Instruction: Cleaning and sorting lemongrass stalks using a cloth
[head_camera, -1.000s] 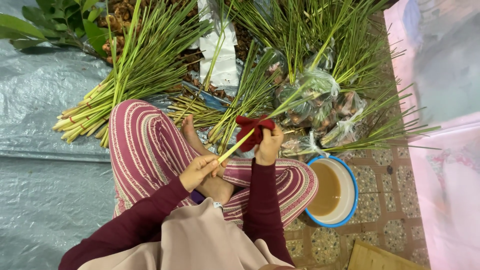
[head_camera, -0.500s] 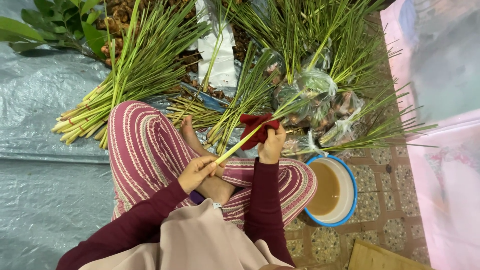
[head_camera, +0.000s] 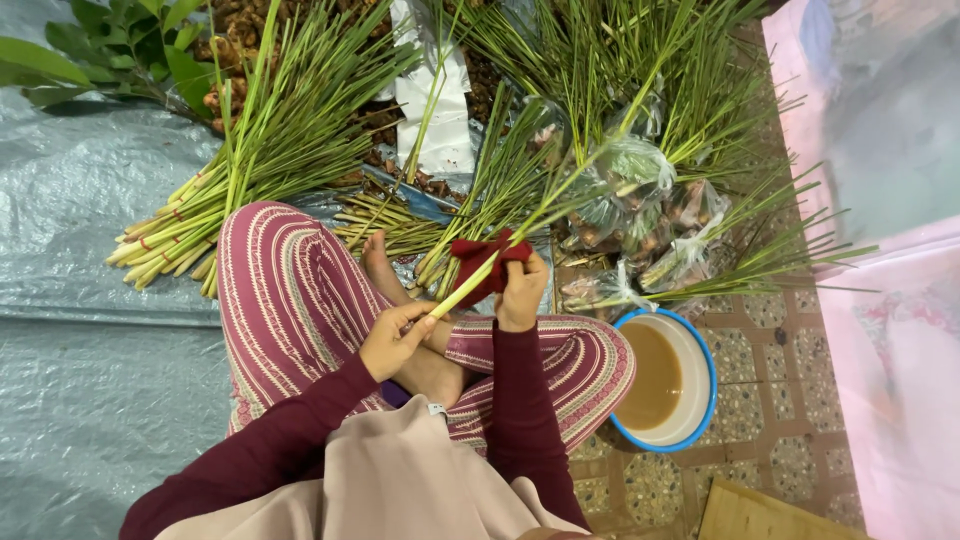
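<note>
I sit cross-legged in striped red trousers. My left hand (head_camera: 392, 338) pinches the pale base of a long lemongrass stalk (head_camera: 560, 190) that slants up to the right. My right hand (head_camera: 520, 290) holds a dark red cloth (head_camera: 478, 255) wrapped around the stalk just above the base. Both hands are over my lap, close together.
Bundles of lemongrass (head_camera: 250, 170) lie ahead on a grey tarp (head_camera: 90, 330), with tied plastic bags of roots (head_camera: 640, 220) among more stalks. A blue-rimmed white bowl of brown water (head_camera: 662, 378) stands on patterned tiles at my right knee. A pink cloth (head_camera: 880, 300) hangs at right.
The hands and stalk stay nearly in place; the red cloth has shifted slightly along the stalk under my right hand.
</note>
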